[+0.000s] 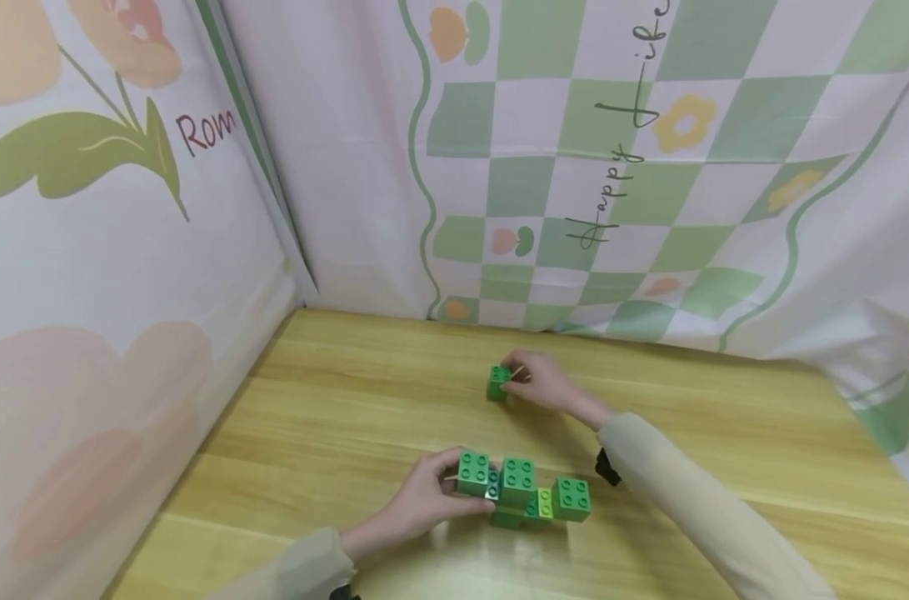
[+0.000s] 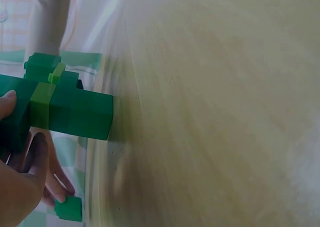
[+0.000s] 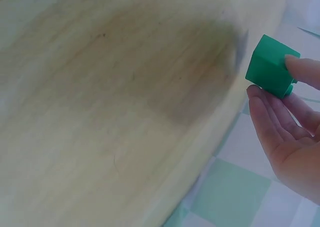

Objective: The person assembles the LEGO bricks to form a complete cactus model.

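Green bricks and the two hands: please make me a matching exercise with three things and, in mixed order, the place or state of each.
Things:
1. single green brick
2. green brick assembly
3. wooden table

Places or states:
A. held at its left end by the left hand
B. carries the bricks and both hands
C. pinched by the right hand, farther from the person

Pairs: 1-C, 2-A, 3-B

Pale wooden table (image 1: 334, 417) enclosed by floral and green-checked fabric curtains (image 1: 619, 167).
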`<state>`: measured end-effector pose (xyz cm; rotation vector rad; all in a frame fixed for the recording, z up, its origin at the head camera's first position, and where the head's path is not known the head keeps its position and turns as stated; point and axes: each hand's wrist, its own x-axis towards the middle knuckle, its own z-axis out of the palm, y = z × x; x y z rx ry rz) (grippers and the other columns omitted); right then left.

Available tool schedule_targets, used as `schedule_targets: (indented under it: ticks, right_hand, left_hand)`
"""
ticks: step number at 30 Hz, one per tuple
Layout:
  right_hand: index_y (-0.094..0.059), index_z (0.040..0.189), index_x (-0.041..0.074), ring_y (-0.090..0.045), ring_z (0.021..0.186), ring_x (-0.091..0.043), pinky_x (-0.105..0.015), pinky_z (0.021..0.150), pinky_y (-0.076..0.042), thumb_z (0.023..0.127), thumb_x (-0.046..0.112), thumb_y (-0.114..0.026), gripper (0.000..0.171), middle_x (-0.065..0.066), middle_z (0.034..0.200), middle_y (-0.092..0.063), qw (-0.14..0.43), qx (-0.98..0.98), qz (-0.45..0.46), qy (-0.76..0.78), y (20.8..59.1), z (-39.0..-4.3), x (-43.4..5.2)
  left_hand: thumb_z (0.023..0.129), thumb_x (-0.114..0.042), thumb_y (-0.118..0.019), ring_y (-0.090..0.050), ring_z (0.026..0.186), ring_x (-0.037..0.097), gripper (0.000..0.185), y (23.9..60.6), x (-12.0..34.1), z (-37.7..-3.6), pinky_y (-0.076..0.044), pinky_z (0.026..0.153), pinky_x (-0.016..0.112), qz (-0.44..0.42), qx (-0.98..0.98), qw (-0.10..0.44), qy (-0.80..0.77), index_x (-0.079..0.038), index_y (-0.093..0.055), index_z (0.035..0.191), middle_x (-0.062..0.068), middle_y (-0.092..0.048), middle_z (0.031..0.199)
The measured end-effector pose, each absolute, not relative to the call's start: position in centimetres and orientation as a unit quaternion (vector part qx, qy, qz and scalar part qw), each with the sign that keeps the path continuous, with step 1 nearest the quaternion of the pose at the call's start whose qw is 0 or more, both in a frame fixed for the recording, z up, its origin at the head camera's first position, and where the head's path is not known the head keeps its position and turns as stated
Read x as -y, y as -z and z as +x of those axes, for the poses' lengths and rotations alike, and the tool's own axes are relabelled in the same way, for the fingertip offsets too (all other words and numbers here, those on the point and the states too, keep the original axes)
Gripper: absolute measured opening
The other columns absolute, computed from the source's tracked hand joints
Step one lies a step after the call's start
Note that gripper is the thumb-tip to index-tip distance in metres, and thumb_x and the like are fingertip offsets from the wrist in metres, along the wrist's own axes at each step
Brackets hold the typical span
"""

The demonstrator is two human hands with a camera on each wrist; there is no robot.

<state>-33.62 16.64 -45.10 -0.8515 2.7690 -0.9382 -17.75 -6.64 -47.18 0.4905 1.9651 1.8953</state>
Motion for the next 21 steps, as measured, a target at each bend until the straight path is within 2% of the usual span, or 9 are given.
schedule_targets:
  ticks: [7, 15, 21]
  right_hand:
    - [-0.063, 0.113, -0.006, -0.071, 0.091, -0.033, -0.037, 0.08, -0.063, 0.088, 0.01, -0.072, 0.031, -0.022, 0.105, -0.071, 0.02, -0.903, -0.301, 0.307, 44.0, -32.2, -17.5]
    - [-0.067, 0.109, -0.001, -0.07, 0.089, -0.024, -0.034, 0.079, -0.063, 0.087, 0.011, -0.073, 0.026, -0.012, 0.099, -0.073, -0.001, -0.9, -0.319, 0.297, 42.1, -30.0, -18.1]
    - [-0.066, 0.111, 0.0, -0.07, 0.09, -0.022, -0.034, 0.081, -0.063, 0.086, 0.013, -0.074, 0.029, -0.011, 0.101, -0.073, -0.01, -0.897, -0.332, 0.292, 40.5, -28.0, -18.1]
  left_hand:
    - [0.078, -0.009, -0.081, -0.069, 0.104, 0.008, 0.047, 47.4, 6.7, -17.8, -0.057, 0.093, 0.021, 0.179, -0.697, 0.178, -0.672, -0.009, -0.064, 0.122, 0.013, -0.068, 0.122]
    - [0.079, -0.006, -0.08, -0.069, 0.106, 0.013, 0.048, 46.9, 6.6, -17.5, -0.057, 0.093, 0.022, 0.175, -0.695, 0.181, -0.673, -0.005, -0.063, 0.123, 0.017, -0.067, 0.123]
    - [0.079, -0.008, -0.08, -0.069, 0.106, 0.013, 0.048, 46.9, 6.5, -17.5, -0.058, 0.093, 0.023, 0.18, -0.694, 0.181, -0.673, -0.005, -0.063, 0.124, 0.017, -0.066, 0.125]
